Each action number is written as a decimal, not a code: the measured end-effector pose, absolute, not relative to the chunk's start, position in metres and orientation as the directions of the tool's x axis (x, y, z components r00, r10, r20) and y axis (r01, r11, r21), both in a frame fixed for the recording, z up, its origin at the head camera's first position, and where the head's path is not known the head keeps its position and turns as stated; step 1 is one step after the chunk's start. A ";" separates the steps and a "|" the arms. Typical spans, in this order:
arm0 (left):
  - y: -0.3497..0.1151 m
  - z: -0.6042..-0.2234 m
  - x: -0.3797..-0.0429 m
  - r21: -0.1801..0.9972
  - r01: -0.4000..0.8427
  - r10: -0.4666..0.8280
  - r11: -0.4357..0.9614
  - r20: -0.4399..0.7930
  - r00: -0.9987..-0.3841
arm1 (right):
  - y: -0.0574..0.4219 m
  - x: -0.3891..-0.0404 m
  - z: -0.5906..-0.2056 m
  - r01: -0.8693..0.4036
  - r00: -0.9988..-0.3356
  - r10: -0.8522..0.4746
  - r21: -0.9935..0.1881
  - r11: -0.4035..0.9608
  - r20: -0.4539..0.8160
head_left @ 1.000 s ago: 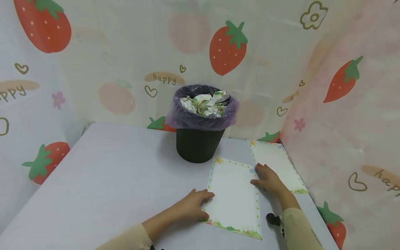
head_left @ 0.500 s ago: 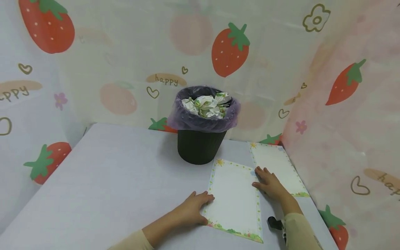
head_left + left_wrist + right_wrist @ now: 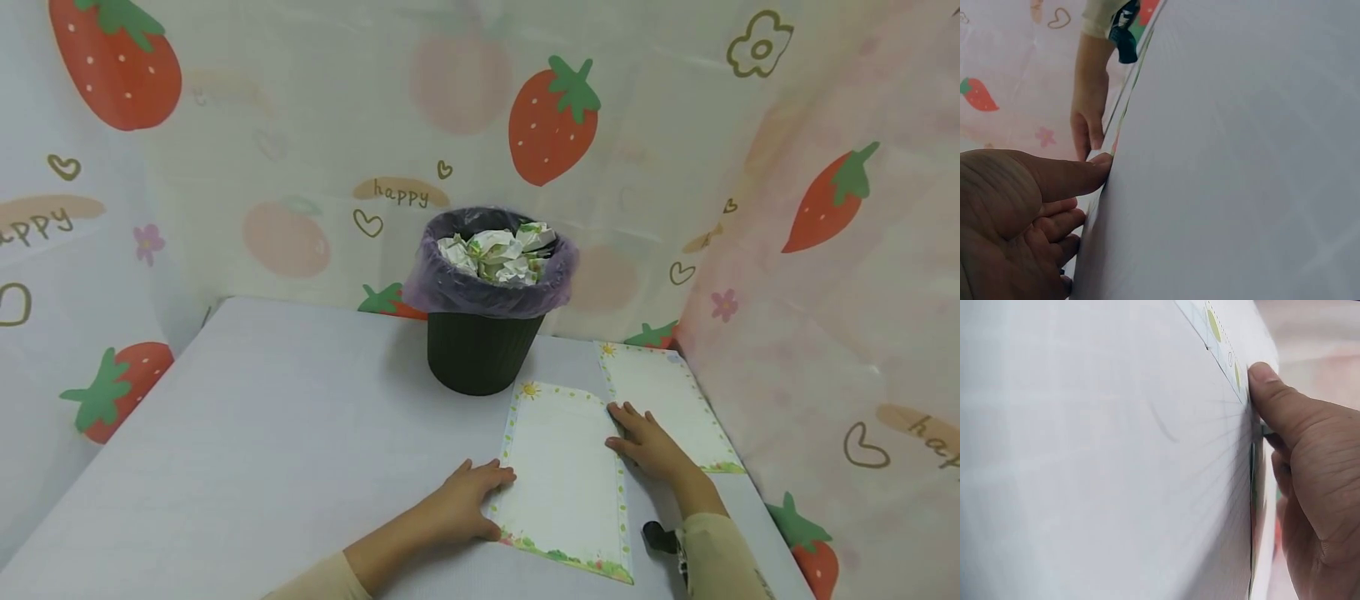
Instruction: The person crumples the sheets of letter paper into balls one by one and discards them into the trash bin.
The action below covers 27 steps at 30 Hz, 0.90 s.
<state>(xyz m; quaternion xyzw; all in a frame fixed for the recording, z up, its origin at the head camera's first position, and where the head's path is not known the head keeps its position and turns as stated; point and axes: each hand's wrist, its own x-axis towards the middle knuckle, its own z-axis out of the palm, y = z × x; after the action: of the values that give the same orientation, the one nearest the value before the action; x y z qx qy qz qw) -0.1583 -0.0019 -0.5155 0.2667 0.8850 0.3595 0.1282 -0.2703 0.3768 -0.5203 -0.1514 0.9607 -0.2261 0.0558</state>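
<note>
A white paper sheet (image 3: 562,479) with a sun, green dots and a flowery bottom border lies on the white table. My left hand (image 3: 461,502) rests at its lower left edge, fingers spread, fingertips on the margin. In the left wrist view that thumb (image 3: 1079,175) lies right at the paper's edge. At the sheet's upper right my right hand (image 3: 651,443) touches the side with fingertips and thumb, and the corner there bows upward. The right wrist view has the thumb (image 3: 1272,387) on the dotted border, other fingers partly hidden behind it.
Behind the sheet stands a black waste bin (image 3: 480,354) with a purple liner (image 3: 487,296), filled with crumpled paper (image 3: 495,250). A second bordered sheet (image 3: 667,396) lies at the right, by the strawberry-print curtain (image 3: 802,275). Curtains enclose the table's back and sides.
The fingertips of my right hand have shifted slightly left against the sheet, whose upper right corner now curves up where it lay flat. My left hand holds its place.
</note>
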 end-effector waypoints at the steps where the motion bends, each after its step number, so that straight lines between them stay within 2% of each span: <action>1: -0.002 -0.515 -0.158 0.704 0.382 0.565 0.598 -0.032 -0.825 | 0.376 -0.270 -0.520 -0.262 -0.949 -0.313 -0.449 0.854 -0.042; 4: -0.001 -0.516 -0.158 0.707 0.378 0.562 0.598 -0.033 -0.826 | 0.374 -0.267 -0.517 -0.227 -0.957 -0.285 -0.471 0.852 -0.054; 7: 0.000 -0.517 -0.157 0.710 0.371 0.560 0.599 -0.041 -0.827 | 0.370 -0.262 -0.512 -0.162 -0.971 -0.233 -0.554 0.816 -0.059; 13: 0.001 -0.518 -0.154 0.709 0.360 0.556 0.607 -0.055 -0.829 | 0.359 -0.252 -0.502 -0.045 -0.997 -0.075 -0.656 0.754 -0.017; 20: 0.001 -0.521 -0.157 0.698 0.365 0.548 0.616 -0.047 -0.835 | 0.347 -0.241 -0.488 0.121 -0.993 0.080 -0.787 0.605 -0.091; 27: 0.000 -0.519 -0.160 0.704 0.344 0.528 0.622 -0.052 -0.848 | 0.344 -0.235 -0.487 0.133 -0.987 0.147 -0.838 0.530 -0.064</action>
<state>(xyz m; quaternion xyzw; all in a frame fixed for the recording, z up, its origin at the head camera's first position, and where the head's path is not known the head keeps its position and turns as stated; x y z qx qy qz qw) -0.1598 -0.0003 -0.5191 0.2446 0.8914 0.3596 0.1279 -0.2351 0.3440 -0.4870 0.0800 0.8745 -0.4783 -0.0074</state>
